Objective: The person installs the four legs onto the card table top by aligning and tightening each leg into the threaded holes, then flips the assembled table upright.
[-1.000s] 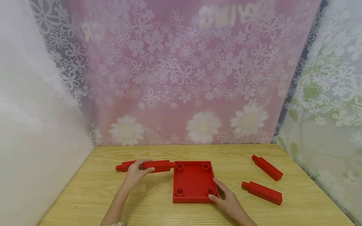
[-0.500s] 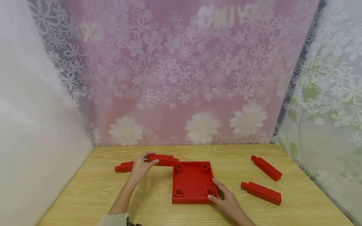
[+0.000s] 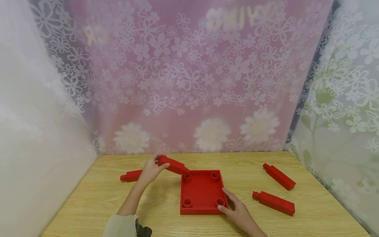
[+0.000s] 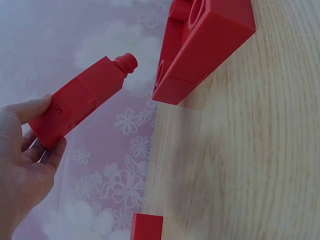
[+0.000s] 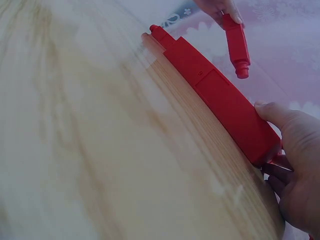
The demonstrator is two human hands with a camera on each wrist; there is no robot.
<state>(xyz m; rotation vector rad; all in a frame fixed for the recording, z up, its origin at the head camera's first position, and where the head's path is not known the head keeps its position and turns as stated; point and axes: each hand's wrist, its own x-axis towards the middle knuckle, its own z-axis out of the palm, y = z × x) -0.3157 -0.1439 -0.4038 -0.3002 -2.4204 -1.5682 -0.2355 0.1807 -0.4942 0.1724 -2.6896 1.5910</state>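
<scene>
Left grip pinches a red square-sided bar, neck ridged — right grip pinches a red tray.

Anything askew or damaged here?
Nothing stands out: the tray sits flat, right hand on its edge; three bars lie on the table; the bar tilted in the left hand shows no visible damage.
</scene>
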